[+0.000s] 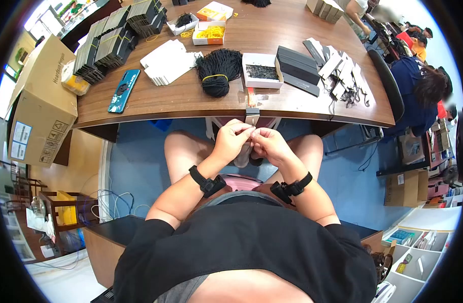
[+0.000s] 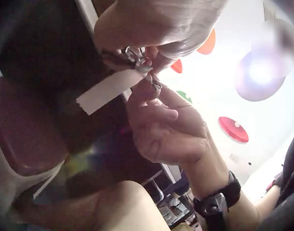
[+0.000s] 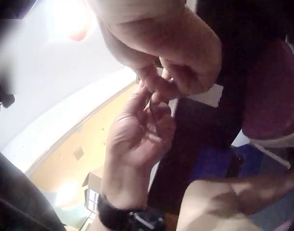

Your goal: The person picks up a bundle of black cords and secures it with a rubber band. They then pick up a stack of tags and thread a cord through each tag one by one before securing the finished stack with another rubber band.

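Observation:
Both hands meet fingertip to fingertip just in front of the table's near edge. My left hand (image 1: 230,140) pinches a thin dark string (image 3: 153,111) between thumb and forefinger, with the other fingers curled. My right hand (image 1: 270,145) pinches at the same spot, its fingertips against the left ones. Right by the fingertips, a pale grey tag (image 1: 252,116) sticks out from the table edge; its strip shape shows in the left wrist view too. Orange-red tape (image 1: 251,96) lies on the tabletop behind it. The fingers hide most of the string.
On the wooden table (image 1: 166,108) stand a white box of black bits (image 1: 262,71), a bundle of black strings (image 1: 219,70), dark tags (image 1: 298,68), strung white tags (image 1: 345,76), white cards (image 1: 169,61) and a phone (image 1: 124,91). A carton (image 1: 42,101) stands left.

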Demonstrator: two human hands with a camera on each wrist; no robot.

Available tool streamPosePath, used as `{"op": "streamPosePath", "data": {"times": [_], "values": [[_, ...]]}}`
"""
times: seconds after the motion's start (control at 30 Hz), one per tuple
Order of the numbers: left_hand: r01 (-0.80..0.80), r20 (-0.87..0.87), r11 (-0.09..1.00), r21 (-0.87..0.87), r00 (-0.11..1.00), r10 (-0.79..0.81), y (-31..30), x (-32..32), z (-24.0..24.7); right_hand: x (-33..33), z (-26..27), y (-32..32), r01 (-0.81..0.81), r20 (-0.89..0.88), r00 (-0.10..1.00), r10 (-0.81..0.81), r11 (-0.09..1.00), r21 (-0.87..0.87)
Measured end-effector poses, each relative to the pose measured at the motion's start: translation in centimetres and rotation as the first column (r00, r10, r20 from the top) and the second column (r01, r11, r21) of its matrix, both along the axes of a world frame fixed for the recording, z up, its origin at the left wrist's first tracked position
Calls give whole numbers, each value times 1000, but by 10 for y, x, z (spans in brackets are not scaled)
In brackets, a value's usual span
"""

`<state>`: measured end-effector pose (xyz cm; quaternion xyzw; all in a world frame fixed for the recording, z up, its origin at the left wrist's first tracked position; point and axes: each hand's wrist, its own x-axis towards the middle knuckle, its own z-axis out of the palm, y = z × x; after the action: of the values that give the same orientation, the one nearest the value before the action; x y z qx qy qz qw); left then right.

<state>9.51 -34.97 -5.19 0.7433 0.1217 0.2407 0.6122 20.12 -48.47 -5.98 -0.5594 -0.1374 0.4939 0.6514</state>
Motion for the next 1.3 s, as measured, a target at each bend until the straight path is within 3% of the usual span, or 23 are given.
{"op": "streamPosePath", "data": {"times": [0.07,0.1,0.13,0.17,0.3,0.33,0.47,0.57,0.6,0.7,0.8,0.9,0.93,1.03,1.17,1.3], "values": [[-40,22,999,35,999,39,-3,2,-4,0,11,0,26,183,983,-4,993,-118],[-61,34,997,54,998,59,-3,2,-5,-1,5,2,184,703,697,-143,983,17],[-61,29,997,46,998,59,-2,1,-5,-3,20,4,273,833,504,-228,957,97],[-61,23,997,37,998,60,-2,0,-6,-6,39,3,339,913,281,-294,921,192],[-28,29,997,-66,999,30,-3,-1,-9,-10,58,5,151,970,-136,-202,963,222],[-16,30,997,-72,999,18,-2,-1,-11,-12,52,7,155,970,-137,-202,962,223],[19,-43,982,-187,999,-28,-4,-3,-1,-17,49,9,196,971,52,-234,956,220],[24,-80,966,-258,996,-46,-6,-4,-4,-13,50,15,234,974,10,-228,947,220],[23,-77,963,-267,996,-45,-7,-4,-6,-11,49,15,225,968,-63,-241,942,249],[45,-66,958,-283,996,-66,-5,-5,-5,-16,48,12,252,976,79,-204,951,178],[28,-93,968,-247,994,-53,-5,-6,-8,-14,48,11,229,982,67,-179,960,159],[54,-89,965,-258,993,-79,-6,-8,-10,-12,51,12,216,957,239,-163,970,111],[56,-99,964,-259,992,-84,-6,-9,-10,-11,48,12,240,876,460,-145,970,35],[69,-137,968,-240,985,-104,-2,-15,-17,-9,48,11,206,889,431,-153,976,68],[87,-137,979,-184,984,-113,-1,-20,-20,-13,52,8,172,963,185,-197,971,165],[74,-157,964,-254,981,-116,-1,-22,-13,-23,46,2,55,986,160,-51,998,42]]}}
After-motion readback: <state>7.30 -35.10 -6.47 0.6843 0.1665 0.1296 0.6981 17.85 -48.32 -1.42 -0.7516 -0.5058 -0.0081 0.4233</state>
